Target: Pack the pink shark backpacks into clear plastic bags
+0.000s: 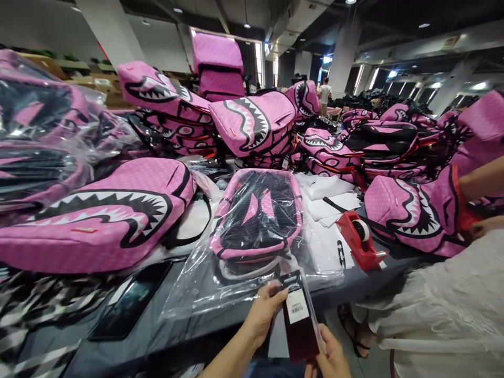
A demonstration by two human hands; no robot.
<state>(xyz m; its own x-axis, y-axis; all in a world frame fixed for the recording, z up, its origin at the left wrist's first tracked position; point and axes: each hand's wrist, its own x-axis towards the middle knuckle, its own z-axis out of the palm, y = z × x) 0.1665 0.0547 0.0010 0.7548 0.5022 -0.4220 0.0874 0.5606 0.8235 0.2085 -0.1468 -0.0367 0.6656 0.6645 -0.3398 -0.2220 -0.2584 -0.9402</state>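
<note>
A pink and black backpack (258,210) lies in a clear plastic bag (197,278) on the dark-covered table in front of me. Off its near end hangs a dark hang tag (301,336) with a white barcode sticker, partly inside clear plastic. My left hand (264,311) is closed at the tag's upper left edge, thumb and fingers pinching it. Around the lower right edge, the fingers of my right hand (329,353) are closed on the same tag; some of them are hidden behind it.
A red tape dispenser (360,241), a thread snipper (340,253) and white papers (325,202) lie to the right. A black phone (132,302) and a shark-mouth backpack (110,215) are at left. Backpack stacks (252,123) stand behind. A co-worker's arm (482,181) reaches in from the right.
</note>
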